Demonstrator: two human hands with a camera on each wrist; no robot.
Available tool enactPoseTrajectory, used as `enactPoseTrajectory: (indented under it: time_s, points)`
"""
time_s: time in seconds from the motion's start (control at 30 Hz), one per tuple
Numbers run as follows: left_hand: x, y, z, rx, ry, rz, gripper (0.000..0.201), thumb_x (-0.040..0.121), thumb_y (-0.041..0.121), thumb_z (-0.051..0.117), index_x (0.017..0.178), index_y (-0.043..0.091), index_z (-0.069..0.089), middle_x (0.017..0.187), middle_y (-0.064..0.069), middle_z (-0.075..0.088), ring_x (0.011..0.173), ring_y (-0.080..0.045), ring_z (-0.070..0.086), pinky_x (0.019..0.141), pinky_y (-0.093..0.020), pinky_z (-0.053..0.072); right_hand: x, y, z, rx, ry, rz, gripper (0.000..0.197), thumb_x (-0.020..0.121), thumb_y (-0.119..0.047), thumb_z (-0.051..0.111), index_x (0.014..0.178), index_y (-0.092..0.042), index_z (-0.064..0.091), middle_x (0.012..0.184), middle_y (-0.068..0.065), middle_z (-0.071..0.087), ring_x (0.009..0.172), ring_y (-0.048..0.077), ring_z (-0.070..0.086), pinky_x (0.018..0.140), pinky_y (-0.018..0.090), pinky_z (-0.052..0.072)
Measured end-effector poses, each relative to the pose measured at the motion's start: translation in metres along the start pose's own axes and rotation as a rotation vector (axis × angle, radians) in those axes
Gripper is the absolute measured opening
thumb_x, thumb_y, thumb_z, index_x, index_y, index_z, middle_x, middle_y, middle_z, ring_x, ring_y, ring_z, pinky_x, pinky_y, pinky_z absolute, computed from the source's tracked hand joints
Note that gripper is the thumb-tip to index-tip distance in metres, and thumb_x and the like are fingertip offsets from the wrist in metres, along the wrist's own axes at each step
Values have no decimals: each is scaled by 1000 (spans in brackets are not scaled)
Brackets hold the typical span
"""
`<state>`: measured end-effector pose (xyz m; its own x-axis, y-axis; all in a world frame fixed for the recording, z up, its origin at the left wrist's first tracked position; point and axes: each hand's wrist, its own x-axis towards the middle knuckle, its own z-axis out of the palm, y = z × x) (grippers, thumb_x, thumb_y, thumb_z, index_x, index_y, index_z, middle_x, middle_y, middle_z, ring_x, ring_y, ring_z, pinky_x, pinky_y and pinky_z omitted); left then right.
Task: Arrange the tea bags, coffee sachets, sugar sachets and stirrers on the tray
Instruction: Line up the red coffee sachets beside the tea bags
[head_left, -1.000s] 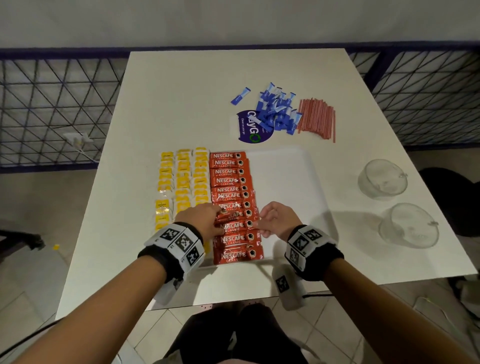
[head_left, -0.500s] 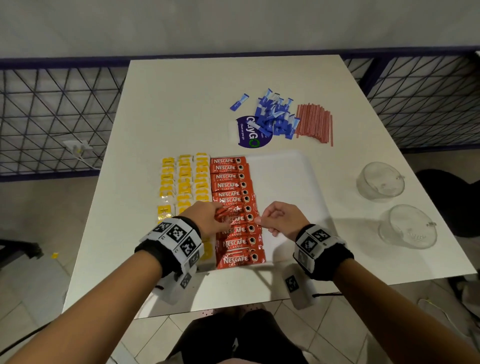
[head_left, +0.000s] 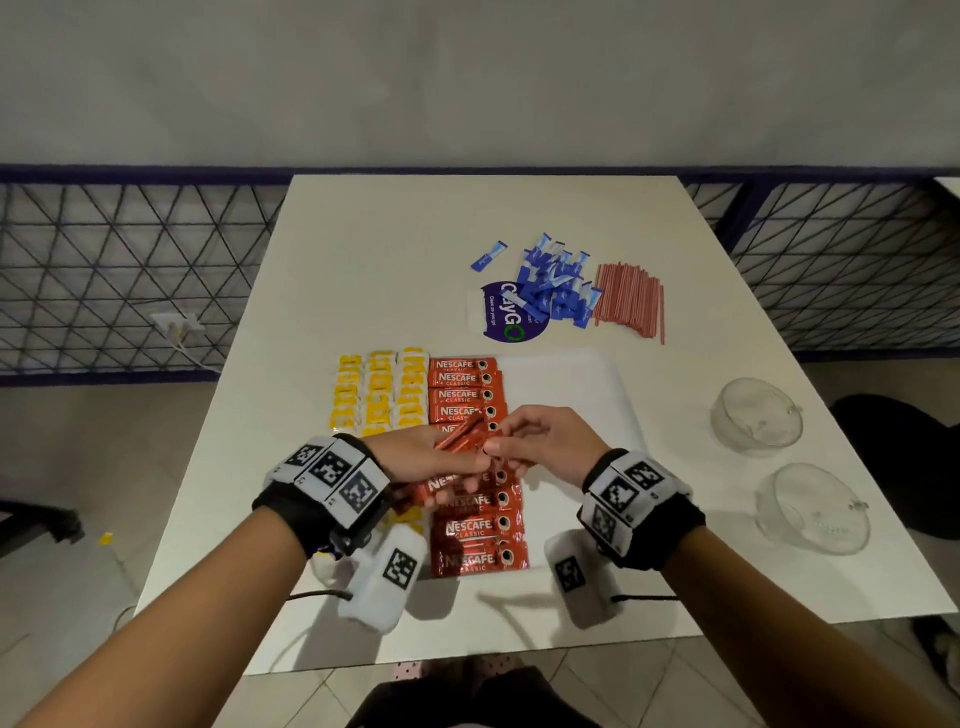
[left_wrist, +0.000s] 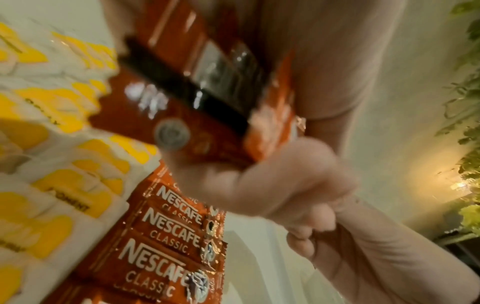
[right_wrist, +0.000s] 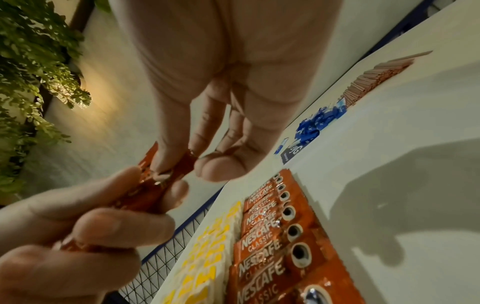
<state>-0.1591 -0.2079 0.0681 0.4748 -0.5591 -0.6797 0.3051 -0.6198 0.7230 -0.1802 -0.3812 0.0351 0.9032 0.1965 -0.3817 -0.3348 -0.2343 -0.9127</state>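
Note:
A white tray (head_left: 571, 395) holds rows of yellow tea bags (head_left: 379, 395) at its left and a column of red coffee sachets (head_left: 480, 530) beside them. Just above that column, my left hand (head_left: 457, 467) grips a small bunch of coffee sachets (head_left: 462, 439). My right hand (head_left: 501, 441) pinches the right end of the same bunch. In the right wrist view, my right fingertips (right_wrist: 166, 162) pinch the bunch's edge (right_wrist: 179, 168) while the left hand (right_wrist: 91, 226) wraps it. The left wrist view is blurred; the held sachets (left_wrist: 197, 92) hang over the column (left_wrist: 166, 246).
Blue sugar sachets (head_left: 550, 286) lie heaped beyond the tray, with red stirrers (head_left: 628, 301) to their right and a purple sticker (head_left: 511, 312) under them. Two glass cups (head_left: 756, 415) (head_left: 813, 509) stand at the table's right. The tray's right half is bare.
Both hands were down on the sachet column; now they are raised above it with a bunch of sachets held between them. The view has tilted up.

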Motion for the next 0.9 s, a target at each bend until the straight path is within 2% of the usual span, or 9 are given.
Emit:
enactPoseTrajectory:
  time_s: [0.1,0.2,0.33,0.4,0.47,0.53,0.63,0.77,0.9]
  points:
    - [-3,-8,-3,-64,43,-41,21,94,24,50,76,14,54,43,10,58,34,0,46,39,-11,39,0,5,-5,9,45,19,13,78,-10,70,78,-10,58,63,3,56,42,1,51,48,12,45]
    - [2,-21,-2,-83,164,-57,15,89,26,60,77,16,56,45,10,61,32,0,42,38,-14,35,1,14,-9,19,55,63,12,79,-10,69,82,-7,58,62,4,55,40,1,49,46,12,44]
    - [11,-35,4,-131,315,-66,15,81,27,69,80,15,60,38,9,54,30,-2,37,37,-15,30,1,25,-9,-6,14,115,7,83,-11,65,79,-11,60,62,3,57,48,7,52,55,18,47]
    - [13,-36,8,-171,326,-51,13,81,24,68,79,14,61,36,8,52,29,-1,34,34,-13,27,0,28,-9,47,-12,133,7,85,-9,62,79,-12,58,66,5,61,52,10,55,59,20,48]
    - [15,-35,12,-214,335,-32,9,83,20,66,79,14,61,40,9,56,28,0,39,33,-11,29,-2,28,-9,153,-31,148,7,86,-5,60,81,-9,55,70,8,64,54,11,58,57,19,50]
    - [18,-36,15,-239,368,-16,6,82,16,68,81,15,62,54,10,63,38,3,53,40,-7,38,-3,28,-9,208,-34,151,8,84,-5,62,85,-8,55,70,8,65,54,11,59,55,20,50]
    - [25,-39,17,-198,400,3,9,78,20,72,81,18,64,76,7,69,63,2,65,65,-9,48,-6,29,-9,108,-48,166,18,79,-10,69,90,-13,55,68,3,64,54,11,57,52,17,48]
    - [29,-39,23,-31,459,-8,12,79,27,72,80,21,61,83,7,64,79,-5,60,67,-12,43,-6,34,-9,-75,-90,189,18,79,-15,71,87,-18,56,59,-3,62,51,10,54,55,20,46]
    - [28,-43,23,35,456,-36,15,77,30,73,87,25,63,89,8,64,82,-6,58,66,-9,39,-5,39,-9,4,-163,261,13,81,-10,68,85,-13,56,60,2,64,47,10,55,48,18,47]
